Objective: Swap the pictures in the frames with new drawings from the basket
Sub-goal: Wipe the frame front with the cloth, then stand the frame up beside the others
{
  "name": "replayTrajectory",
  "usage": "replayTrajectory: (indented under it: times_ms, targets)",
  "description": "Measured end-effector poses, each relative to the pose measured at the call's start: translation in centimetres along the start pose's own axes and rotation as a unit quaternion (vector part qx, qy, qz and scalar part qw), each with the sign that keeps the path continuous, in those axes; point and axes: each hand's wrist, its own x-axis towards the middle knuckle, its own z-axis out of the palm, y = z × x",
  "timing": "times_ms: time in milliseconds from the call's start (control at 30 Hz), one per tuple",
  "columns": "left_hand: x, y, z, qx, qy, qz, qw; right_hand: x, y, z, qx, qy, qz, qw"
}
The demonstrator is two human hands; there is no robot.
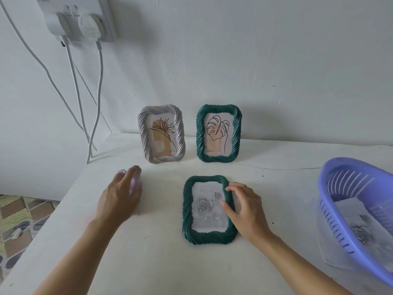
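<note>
Nearest, at 5 o'clock on the bench (pixel 148 252), the right hand (pixel 246 211) gripped the right rim of the flat green frame (pixel 187 211). Its fingers were curled, with the thumb on the glass and the fingertips on the rim, probably to steady or lift the frame. That frame lay face up and showed a grey rose drawing (pixel 207 207), so I judge one swap was nearly done.

At 8 o'clock the left hand (pixel 119 194) lay over a blurred lilac thing (pixel 136 184). Its fingers were close together and almost straight, but I could not tell whether they held it.

At 3 o'clock the purple basket (pixel 331 188) stood tilted, well apart from the frames, with another rose sheet (pixel 359 231) inside, within reach for the next swap.

Farther off, at 12 o'clock, the grey frame (pixel 143 133) and the upright green frame (pixel 201 133) stood side by side near the wall, apart from each other. Both held line-drawn plants and seemingly awaited their turn.

At 10 o'clock a wall socket (pixel 80 20) fed white cables down behind the bench.
</note>
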Motion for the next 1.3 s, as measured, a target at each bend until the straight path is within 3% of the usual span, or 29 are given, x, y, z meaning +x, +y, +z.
replayTrajectory:
  times_ms: [100, 267, 333, 567, 733, 833, 967, 1067, 1167, 1300]
  targets:
    - [-0.2, -0.7, 0.2, -0.017, -0.010, 0.007, 1.000, 0.0, -0.1, 0.0, -0.003, -0.001, 0.003, 1.000]
    - [-0.1, -1.8, 0.7, 0.161, -0.106, -0.024, 0.981, 0.0, -0.2, 0.0, -0.012, -0.001, 0.004, 1.000]
    - [-0.1, -1.4, 0.8, 0.171, -0.118, -0.055, 0.977, 0.0, -0.3, 0.0, -0.010, 0.001, 0.007, 1.000]
    - [-0.5, 0.6, 1.7, 0.099, -0.042, -0.062, 0.992, -0.2, -1.0, 0.0, -0.078, 0.016, 0.064, 0.995]
    - [-1.4, 4.2, 2.1, 0.030, 0.004, 0.020, 0.999, 0.5, -1.9, -0.6, -0.156, -0.008, 0.132, 0.979]
    - [-2.0, 7.1, 2.8, 0.012, -0.040, 0.032, 0.999, 0.8, -2.3, -0.8, -0.160, -0.021, 0.153, 0.975]
    - [-2.7, 10.0, 4.2, 0.044, -0.160, 0.024, 0.986, 1.0, -2.7, -0.7, -0.148, -0.023, 0.163, 0.975]
    - [-2.6, 10.5, 4.5, 0.032, -0.193, 0.005, 0.981, 1.1, -3.0, -0.6, -0.137, -0.032, 0.180, 0.974]
    - [-2.4, 10.6, 4.5, -0.041, -0.199, -0.032, 0.979, 1.1, -3.3, -0.5, -0.104, -0.035, 0.189, 0.976]
    - [-2.1, 11.0, 3.8, -0.194, -0.201, -0.111, 0.954, 0.6, -3.5, -0.6, 0.027, -0.002, 0.183, 0.983]
